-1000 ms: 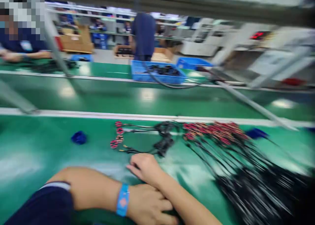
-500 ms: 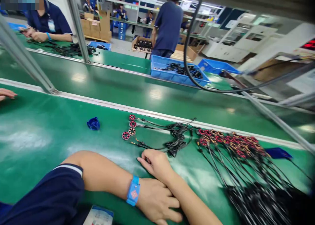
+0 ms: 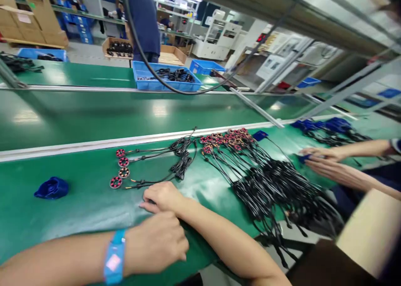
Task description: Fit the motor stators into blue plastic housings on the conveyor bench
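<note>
My left hand (image 3: 156,242), with a blue wrist strap (image 3: 114,259), hovers beside my right forearm, its fingers curled in and slightly blurred; nothing shows in them. Just beyond it my right hand (image 3: 164,197) rests on the green tabletop, loosely closed, with no object visible in it. Close past its fingers lie black cables (image 3: 181,165) with bared ends. Several round red-and-black coil parts (image 3: 123,172) stand in a short column to the left of these cables. A dark blue plastic piece (image 3: 52,188) sits alone at the left.
A large bundle of black cables (image 3: 269,190) with coil ends (image 3: 232,139) covers the right side. A co-worker's hands (image 3: 326,160) hold something blue there. Behind the white rail (image 3: 94,144) is a green conveyor (image 3: 188,108), then a blue bin (image 3: 166,83) of cables.
The view has swung right, bringing the co-worker's hands into sight. My left hand has curled its fingers and lifted off my right forearm. My right hand stays near the cables.
</note>
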Available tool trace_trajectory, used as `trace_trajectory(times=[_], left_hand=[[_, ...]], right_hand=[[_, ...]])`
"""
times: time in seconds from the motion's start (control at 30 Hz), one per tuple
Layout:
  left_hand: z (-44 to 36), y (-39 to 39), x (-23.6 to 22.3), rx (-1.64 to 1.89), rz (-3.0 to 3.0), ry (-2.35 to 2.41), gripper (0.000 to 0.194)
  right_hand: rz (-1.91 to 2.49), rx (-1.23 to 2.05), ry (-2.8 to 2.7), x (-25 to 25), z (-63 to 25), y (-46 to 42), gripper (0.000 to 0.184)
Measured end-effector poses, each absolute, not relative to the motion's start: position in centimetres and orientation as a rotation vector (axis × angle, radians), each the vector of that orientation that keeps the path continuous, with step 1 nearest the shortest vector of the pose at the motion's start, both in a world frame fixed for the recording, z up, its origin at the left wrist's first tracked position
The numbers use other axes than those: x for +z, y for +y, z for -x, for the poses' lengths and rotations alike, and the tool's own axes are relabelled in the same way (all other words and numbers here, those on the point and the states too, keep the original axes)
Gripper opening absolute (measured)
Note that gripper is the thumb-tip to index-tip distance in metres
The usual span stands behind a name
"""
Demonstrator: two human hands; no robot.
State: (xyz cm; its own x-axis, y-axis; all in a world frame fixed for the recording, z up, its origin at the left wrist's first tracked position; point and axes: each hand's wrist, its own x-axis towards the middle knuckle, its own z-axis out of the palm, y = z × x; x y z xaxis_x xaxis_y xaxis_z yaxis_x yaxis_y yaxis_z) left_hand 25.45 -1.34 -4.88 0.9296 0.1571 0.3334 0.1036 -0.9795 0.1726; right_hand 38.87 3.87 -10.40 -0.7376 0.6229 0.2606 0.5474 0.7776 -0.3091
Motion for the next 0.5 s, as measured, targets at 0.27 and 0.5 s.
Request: trace_trajectory(times=[0.27,0.5], left_hand=[[-12.7,11.8,-3.3,0.504,-2.941,1.018,0.034],[-11.7,11.1,-3.8,0.160,-2.807,1.095,0.038]], right_hand=[[1.079,0.072,-2.450,-8.3,-39.8,5.0,0.050],[1.466,0.051,-1.991,-6.5,-46.4,8.2,0.044]])
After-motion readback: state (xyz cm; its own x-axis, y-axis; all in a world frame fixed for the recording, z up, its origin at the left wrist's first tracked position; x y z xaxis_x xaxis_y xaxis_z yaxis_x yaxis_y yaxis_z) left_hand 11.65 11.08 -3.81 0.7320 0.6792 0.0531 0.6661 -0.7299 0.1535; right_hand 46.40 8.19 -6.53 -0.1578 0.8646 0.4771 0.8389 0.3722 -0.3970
